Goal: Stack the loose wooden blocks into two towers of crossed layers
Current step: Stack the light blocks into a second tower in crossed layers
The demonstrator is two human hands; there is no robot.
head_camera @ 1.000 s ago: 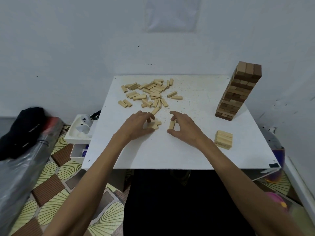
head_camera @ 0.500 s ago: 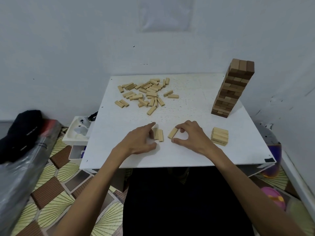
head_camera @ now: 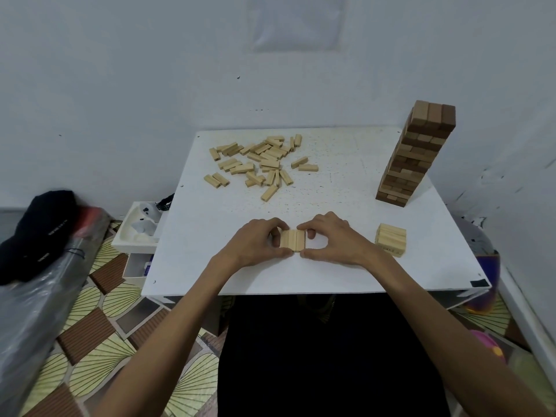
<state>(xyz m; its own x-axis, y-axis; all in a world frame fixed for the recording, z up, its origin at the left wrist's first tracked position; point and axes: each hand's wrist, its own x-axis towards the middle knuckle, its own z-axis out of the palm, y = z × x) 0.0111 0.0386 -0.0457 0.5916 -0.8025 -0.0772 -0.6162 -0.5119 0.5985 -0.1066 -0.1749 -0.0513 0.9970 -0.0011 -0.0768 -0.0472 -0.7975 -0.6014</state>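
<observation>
Two hands press a row of pale blocks together near the front of the desk (head_camera: 346,191).

At far left a black cap (head_camera: 36,233) lies on a grey plastic bag (head_camera: 30,311), both cut off by the frame edge. Beside the desk, a white tray (head_camera: 132,239) holds pale shapes too blurred to name. The loose blocks (head_camera: 261,161) lie scattered on the desk's far left part, overlapping too much to count. Nearer the front, the left hand (head_camera: 255,245) and right hand (head_camera: 334,242) meet over the row of blocks (head_camera: 292,239). Each grip pinches it between thumb and curled fingers. It looks like three blocks lying side by side, though fingers cover its outer sides. Right of the hands and apart from them sits a short stack (head_camera: 390,239) of pale blocks. Behind it the brown tower (head_camera: 415,155) stands near the far right corner, its lower layers hard to tell apart.
</observation>
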